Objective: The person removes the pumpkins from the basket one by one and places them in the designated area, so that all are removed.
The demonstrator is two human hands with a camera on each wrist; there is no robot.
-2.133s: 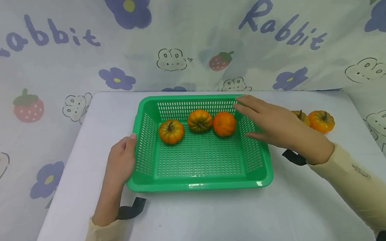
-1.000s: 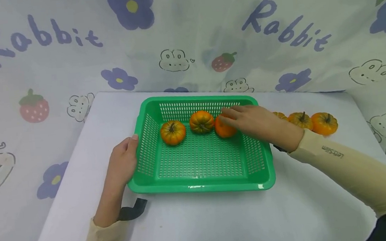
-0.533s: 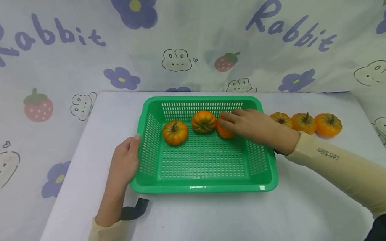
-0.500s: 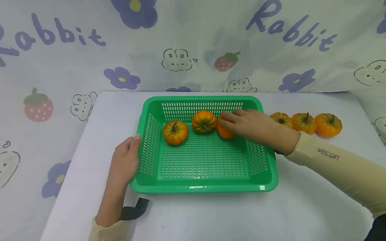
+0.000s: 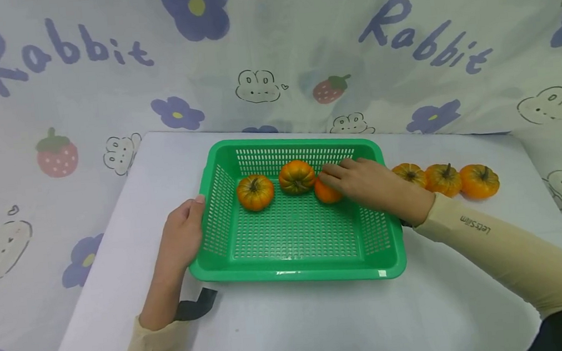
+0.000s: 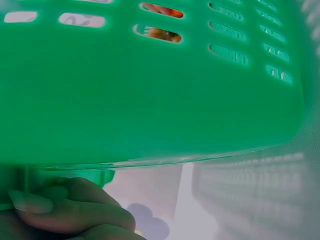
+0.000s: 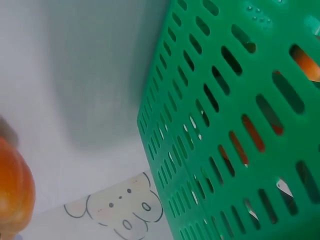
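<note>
A green plastic basket (image 5: 295, 276) with slotted walls stands on the white table. My left hand (image 5: 181, 234) grips its left rim, thumb on top; the left wrist view shows curled fingers (image 6: 80, 212) below the rim. Inside the basket, small orange pumpkins lie in a row toward the back: a left one (image 5: 255, 193), a middle one (image 5: 297, 177) and a right one (image 5: 327, 191). My right hand (image 5: 369, 181) reaches over the right rim and holds the right pumpkin from above, fingers curled over it and hiding part of it. The right wrist view shows mostly the basket's outer wall (image 7: 200, 125).
Three more small pumpkins sit in a row on the table right of the basket: a near one (image 5: 408, 174) partly behind my right forearm, a middle one (image 5: 443, 180) and an outer one (image 5: 479, 181). A patterned cloth (image 5: 269, 42) hangs behind the table.
My right hand, spread above the basket's right rim at first, has come left and down onto the right pumpkin. Over the last half second it has hardly moved. The left hand keeps its grip.
</note>
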